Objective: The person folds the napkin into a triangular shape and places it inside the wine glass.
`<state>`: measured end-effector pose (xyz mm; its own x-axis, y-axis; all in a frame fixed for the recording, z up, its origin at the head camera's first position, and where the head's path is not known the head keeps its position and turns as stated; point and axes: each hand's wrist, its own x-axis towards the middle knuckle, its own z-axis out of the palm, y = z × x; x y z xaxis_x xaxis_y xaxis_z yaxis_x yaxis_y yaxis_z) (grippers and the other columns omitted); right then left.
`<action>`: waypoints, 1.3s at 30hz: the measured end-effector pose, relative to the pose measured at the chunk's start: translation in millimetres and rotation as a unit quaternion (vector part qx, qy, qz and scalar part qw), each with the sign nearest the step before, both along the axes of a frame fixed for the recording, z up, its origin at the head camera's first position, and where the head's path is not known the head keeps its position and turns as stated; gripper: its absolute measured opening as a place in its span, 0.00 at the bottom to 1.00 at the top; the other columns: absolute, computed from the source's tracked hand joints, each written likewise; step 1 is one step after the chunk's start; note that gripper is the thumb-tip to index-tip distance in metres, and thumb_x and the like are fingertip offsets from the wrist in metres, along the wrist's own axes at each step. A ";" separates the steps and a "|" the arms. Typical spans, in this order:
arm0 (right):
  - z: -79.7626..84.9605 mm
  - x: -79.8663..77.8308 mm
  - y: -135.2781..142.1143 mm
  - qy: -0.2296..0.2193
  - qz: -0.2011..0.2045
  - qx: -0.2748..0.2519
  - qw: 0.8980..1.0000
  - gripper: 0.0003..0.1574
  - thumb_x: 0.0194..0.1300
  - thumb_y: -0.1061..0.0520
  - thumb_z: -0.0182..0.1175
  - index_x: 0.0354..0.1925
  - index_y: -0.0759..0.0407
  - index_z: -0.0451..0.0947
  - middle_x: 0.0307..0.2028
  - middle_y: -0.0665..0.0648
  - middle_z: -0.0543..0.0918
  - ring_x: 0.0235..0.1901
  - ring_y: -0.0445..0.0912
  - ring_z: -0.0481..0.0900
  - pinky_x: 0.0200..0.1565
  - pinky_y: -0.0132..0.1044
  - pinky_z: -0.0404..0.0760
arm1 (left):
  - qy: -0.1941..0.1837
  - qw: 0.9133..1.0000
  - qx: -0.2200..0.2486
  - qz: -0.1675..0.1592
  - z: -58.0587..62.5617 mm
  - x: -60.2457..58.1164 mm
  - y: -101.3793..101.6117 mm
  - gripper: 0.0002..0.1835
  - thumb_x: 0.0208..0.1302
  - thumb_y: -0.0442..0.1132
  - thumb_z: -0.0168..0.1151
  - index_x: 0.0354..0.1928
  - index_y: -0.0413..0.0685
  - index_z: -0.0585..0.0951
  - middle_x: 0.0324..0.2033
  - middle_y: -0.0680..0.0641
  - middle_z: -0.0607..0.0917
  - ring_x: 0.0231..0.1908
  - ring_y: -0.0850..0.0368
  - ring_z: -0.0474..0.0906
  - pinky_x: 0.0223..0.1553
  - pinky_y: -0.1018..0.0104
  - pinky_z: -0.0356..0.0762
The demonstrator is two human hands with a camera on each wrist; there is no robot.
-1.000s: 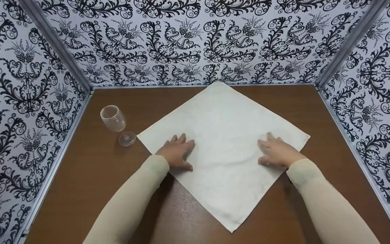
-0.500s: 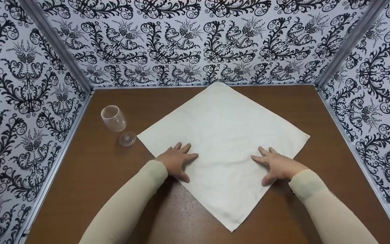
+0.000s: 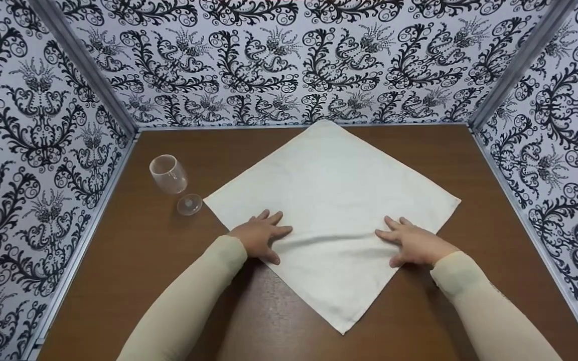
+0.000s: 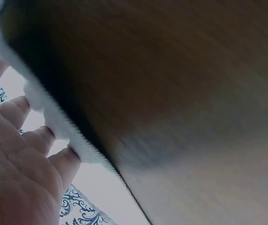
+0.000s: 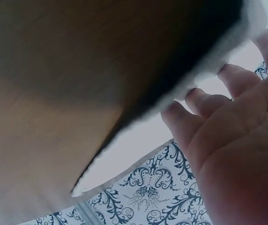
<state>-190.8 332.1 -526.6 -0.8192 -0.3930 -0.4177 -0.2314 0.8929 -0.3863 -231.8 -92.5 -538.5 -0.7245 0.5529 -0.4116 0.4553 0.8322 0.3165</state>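
Note:
A white square cloth napkin [image 3: 339, 190] lies spread on the brown table, turned so one corner points at me. My left hand [image 3: 259, 237], fingers spread, presses its fingertips on the napkin's near left edge. Mirroring it, my right hand [image 3: 417, 244] rests spread fingertips on the near right edge. A shallow wrinkle runs across the cloth between the two hands. In the left wrist view the fingertips of the left hand [image 4: 21, 154] touch the cloth's rim; the right wrist view shows the right hand [image 5: 237, 131] likewise. Neither hand grips the cloth.
A clear stemmed wine glass [image 3: 171, 178] stands at the left, its foot close to the napkin's left corner. Brown wooden table [image 3: 133, 281] surrounds the cloth. Patterned black-and-white walls [image 3: 279, 55] enclose the back and both sides.
Both hands first slid back toward me over the cloth. Since then they have barely shifted, while a wrinkle rose between them and the near corner drew slightly away from me.

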 end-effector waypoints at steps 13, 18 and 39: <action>-3.1 -6.8 9.8 0.123 0.034 0.008 0.992 0.20 0.72 0.53 0.66 0.58 0.56 0.88 0.71 0.69 0.75 0.72 0.72 0.70 0.71 0.66 0.69 | 0.033 0.997 0.062 0.020 4.2 -11.8 -12.3 0.21 0.69 0.50 0.71 0.61 0.57 0.87 0.78 0.51 0.69 0.81 0.47 0.59 0.79 0.50 0.62; -3.1 -12.1 10.7 0.145 0.000 -0.027 0.989 0.12 0.72 0.54 0.66 0.48 0.58 0.91 0.65 0.68 0.82 0.66 0.66 0.79 0.67 0.62 0.76 | 0.052 0.990 0.114 0.057 2.2 -21.1 -16.4 0.13 0.72 0.46 0.69 0.51 0.49 0.90 0.67 0.49 0.84 0.71 0.48 0.76 0.72 0.54 0.73; -11.1 -41.5 0.0 0.177 -0.119 -0.016 0.977 0.13 0.76 0.56 0.63 0.51 0.63 0.85 0.52 0.66 0.87 0.54 0.63 0.85 0.58 0.61 0.80 | 0.145 0.973 0.060 0.171 3.4 -36.2 -5.7 0.09 0.77 0.43 0.63 0.48 0.51 0.89 0.47 0.47 0.89 0.50 0.47 0.86 0.54 0.49 0.84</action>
